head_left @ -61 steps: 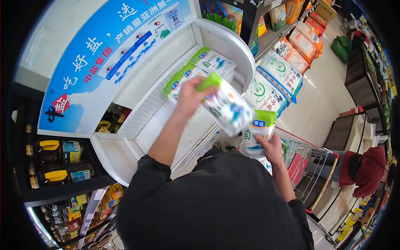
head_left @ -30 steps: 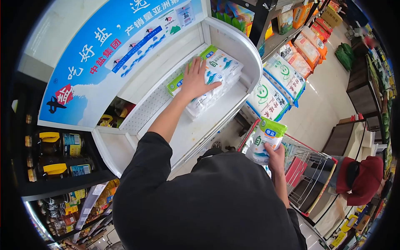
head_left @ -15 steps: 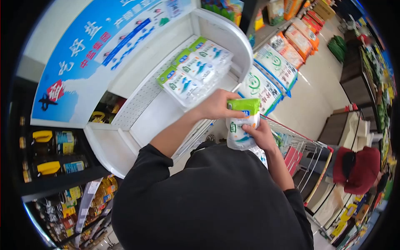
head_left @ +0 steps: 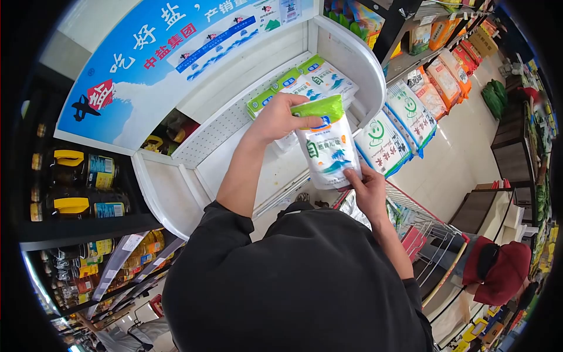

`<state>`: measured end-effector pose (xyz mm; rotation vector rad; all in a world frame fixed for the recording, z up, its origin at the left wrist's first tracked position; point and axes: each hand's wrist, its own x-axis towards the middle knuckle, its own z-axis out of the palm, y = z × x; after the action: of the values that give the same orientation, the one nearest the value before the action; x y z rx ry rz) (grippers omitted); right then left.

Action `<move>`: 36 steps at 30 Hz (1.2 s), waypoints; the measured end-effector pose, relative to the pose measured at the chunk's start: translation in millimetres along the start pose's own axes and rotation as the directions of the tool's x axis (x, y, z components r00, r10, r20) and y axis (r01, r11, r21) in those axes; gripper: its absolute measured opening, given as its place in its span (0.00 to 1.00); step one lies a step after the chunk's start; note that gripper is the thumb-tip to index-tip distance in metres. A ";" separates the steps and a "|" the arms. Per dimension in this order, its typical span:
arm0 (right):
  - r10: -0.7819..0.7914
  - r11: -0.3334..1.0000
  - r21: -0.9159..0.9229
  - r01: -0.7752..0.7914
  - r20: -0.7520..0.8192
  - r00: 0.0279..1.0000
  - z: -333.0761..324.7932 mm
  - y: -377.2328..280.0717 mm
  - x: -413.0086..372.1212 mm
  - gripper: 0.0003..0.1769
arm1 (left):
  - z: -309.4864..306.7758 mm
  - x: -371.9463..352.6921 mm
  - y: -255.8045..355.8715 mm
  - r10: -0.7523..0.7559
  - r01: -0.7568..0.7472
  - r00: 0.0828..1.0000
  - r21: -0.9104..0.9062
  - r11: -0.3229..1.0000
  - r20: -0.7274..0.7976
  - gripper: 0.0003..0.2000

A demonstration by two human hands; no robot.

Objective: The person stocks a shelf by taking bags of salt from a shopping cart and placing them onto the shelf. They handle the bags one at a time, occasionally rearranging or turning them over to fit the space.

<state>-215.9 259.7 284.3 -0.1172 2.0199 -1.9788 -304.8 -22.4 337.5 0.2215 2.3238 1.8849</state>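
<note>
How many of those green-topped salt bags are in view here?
4. The held bag is gripped by the left hand and right hand. The near bag, middle bag and far bag lie in a row on the white shelf. More may be stacked underneath.

A blue banner with white and red Chinese characters arches over a white curved shelf unit at the far middle. On the left, dark shelves hold oil bottles with yellow caps, with smaller bottles on racks below them. To the right of the unit, white sacks with green print lean in a row, and orange packs lie on the shelf beyond. A wire trolley stands near right on the pale floor, beside a person in a red cap
</note>
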 end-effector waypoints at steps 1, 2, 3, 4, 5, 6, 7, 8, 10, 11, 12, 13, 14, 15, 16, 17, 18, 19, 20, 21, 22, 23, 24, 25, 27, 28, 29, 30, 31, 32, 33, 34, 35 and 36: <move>0.036 0.997 0.065 -0.037 0.007 0.999 -0.1 2.7 1.4 0.12 | -7.1 -1.2 -0.7 -0.021 0.023 0.997 0.022 0.999 -0.071 0.17; 0.034 0.997 0.062 -0.035 0.010 0.999 -4.3 6.3 2.6 0.12 | -16.7 -2.1 -1.3 -0.041 0.047 0.989 0.042 0.998 -0.145 0.17; 0.056 0.996 0.068 -0.055 -0.014 0.998 -12.8 11.6 1.7 0.10 | -31.9 -1.8 -2.3 -0.030 0.037 0.972 0.029 0.999 -0.231 0.16; 0.079 0.994 0.075 -0.076 -0.038 0.996 -21.4 17.9 0.4 0.09 | -52.5 0.5 -11.3 -0.030 0.038 0.971 0.030 0.999 -0.237 0.16; 0.105 0.992 0.070 -0.101 -0.051 0.993 -29.7 25.9 -2.4 0.08 | -74.0 5.5 -28.1 -0.095 0.087 0.944 -0.040 0.995 -0.317 0.17; 0.104 0.993 0.068 -0.100 -0.047 0.993 -36.9 34.0 -5.7 0.08 | -87.1 12.4 -42.3 -0.165 0.130 0.907 -0.115 0.985 -0.388 0.18; 0.144 0.988 0.059 -0.141 -0.050 0.988 -42.8 42.1 -9.1 0.08 | -93.8 21.1 -50.5 -0.165 0.129 0.906 -0.115 0.985 -0.391 0.18; 0.185 0.982 0.050 -0.182 -0.054 0.981 -45.5 48.0 -11.6 0.09 | -99.5 28.6 -56.7 -0.199 0.204 0.905 -0.027 0.979 -0.376 0.20; 0.192 0.980 0.053 -0.190 -0.057 0.980 -44.7 55.8 -17.1 0.09 | -97.7 30.3 -75.7 -0.242 0.281 0.899 0.058 0.958 -0.366 0.21; 0.197 0.980 0.051 -0.194 -0.065 0.978 -44.2 58.2 -18.0 0.09 | -87.0 33.6 -82.1 -0.101 0.342 0.873 0.452 0.824 -0.477 0.23; 0.200 0.979 0.051 -0.196 -0.074 0.977 -44.0 61.1 -17.7 0.09 | -76.7 38.7 -87.2 0.075 0.402 0.855 0.747 0.529 -0.514 0.26; 0.205 0.978 0.061 -0.200 -0.080 0.976 -44.8 66.7 -18.3 0.09 | -62.3 32.7 -59.0 -0.109 0.517 0.832 0.691 0.505 -0.543 0.33; 0.207 0.977 0.063 -0.202 -0.080 0.975 -44.6 69.5 -18.7 0.09 | -53.7 29.7 -69.2 -0.111 0.517 0.833 0.692 0.504 -0.542 0.33; 0.225 0.972 0.083 -0.218 -0.085 0.971 -44.5 72.1 -20.7 0.10 | -45.3 26.6 -91.0 0.182 0.397 0.824 0.776 0.490 -0.536 0.37; 0.244 0.967 0.100 -0.235 -0.088 0.966 -45.6 75.0 -23.6 0.10 | -35.7 23.5 -110.1 0.457 0.286 0.746 0.853 0.437 -0.484 0.40; 0.247 0.966 0.099 -0.238 -0.087 0.965 -48.0 80.5 -25.9 0.10 | -23.1 23.6 -122.7 0.454 0.287 0.747 0.852 0.438 -0.486 0.40; 0.269 0.960 0.107 -0.258 -0.097 0.958 -51.0 87.8 -28.2 0.10 | -9.4 25.3 -133.2 0.414 0.227 0.780 0.828 0.512 -0.470 0.44; 0.291 0.953 0.116 -0.279 -0.105 0.951 -53.1 93.4 -29.9 0.11 | 0.1 25.3 -138.2 0.375 0.171 0.811 0.794 0.583 -0.450 0.47; 0.296 0.952 0.115 -0.284 -0.102 0.950 -54.4 96.7 -32.0 0.11 | 5.5 21.5 -130.4 0.369 0.176 0.812 0.793 0.584 -0.452 0.47; 0.304 0.951 0.098 -0.294 -0.122 0.945 -55.8 99.3 -33.2 0.11 | 8.9 19.1 -121.6 0.346 0.188 0.836 0.815 0.548 -0.426 0.52; 0.311 0.950 0.081 -0.303 -0.143 0.939 -57.5 102.1 -33.6 0.11 | 9.9 18.4 -115.7 0.322 0.197 0.859 0.837 0.511 -0.398 0.57; 0.318 0.948 0.081 -0.309 -0.142 0.937 -58.8 106.1 -35.3 0.11 | 6.0 19.1 -118.1 0.315 0.199 0.861 0.835 0.513 -0.399 0.57; 0.334 0.941 0.101 -0.322 -0.141 0.932 -60.9 110.6 -36.3 0.12 | -1.7 21.5 -121.4 0.304 0.171 0.885 0.854 0.491 -0.352 0.60; 0.349 0.935 0.120 -0.334 -0.139 0.927 -63.7 115.2 -36.4 0.12 | -8.0 23.1 -122.5 0.292 0.143 0.906 0.872 0.469 -0.305 0.63; 0.359 0.932 0.110 -0.345 -0.138 0.923 -69.6 126.8 -37.8 0.12 | -16.2 24.2 -122.5 0.294 0.116 0.914 0.874 0.471 -0.280 0.61; 0.360 0.932 0.103 -0.348 -0.142 0.922 -71.5 131.4 -39.4 0.12 | -18.3 24.1 -121.2 0.306 0.082 0.919 0.878 0.471 -0.250 0.59; 0.368 0.929 0.104 -0.355 -0.154 0.917 -73.1 133.8 -40.2 0.12 | -18.8 25.0 -120.0 0.311 0.074 0.919 0.880 0.469 -0.243 0.59; 0.364 0.930 0.108 -0.350 -0.159 0.918 -76.4 139.5 -42.1 0.12 | -17.4 24.0 -118.4 0.286 0.103 0.923 0.882 0.460 -0.258 0.59; 0.385 0.922 0.106 -0.371 -0.167 0.908 -81.0 148.0 -44.0 0.12 | -15.5 23.0 -116.4 0.263 0.131 0.926 0.883 0.451 -0.272 0.59; 0.402 0.915 0.105 -0.389 -0.179 0.898 -85.8 155.2 -44.2 0.12 | -13.6 22.5 -105.9 0.274 0.119 0.925 0.885 0.450 -0.263 0.59; 0.411 0.912 0.092 -0.401 -0.197 0.890 -90.4 162.3 -47.4 0.13 | -10.7 19.4 -96.3 0.276 0.102 0.929 0.889 0.447 -0.245 0.59; 0.410 0.912 0.095 -0.399 -0.208 0.888 -95.9 172.8 -52.4 0.13 | -6.0 16.1 -90.1 0.275 0.088 0.934 0.890 0.447 -0.230 0.58; 0.427 0.904 0.089 -0.418 -0.230 0.874 -102.0 184.2 -56.8 0.13 | 0.5 14.7 -89.4 0.278 0.080 0.934 0.889 0.451 -0.225 0.58; 0.442 0.896 0.082 -0.436 -0.249 0.862 -109.1 194.5 -60.9 0.13 | 6.8 14.3 -88.6 0.278 0.048 0.941 0.888 0.457 -0.194 0.57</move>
<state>-157.7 389.4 102.0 0.5932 1.9476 -1.7879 -319.7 -31.0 249.2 0.1815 3.3888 0.4961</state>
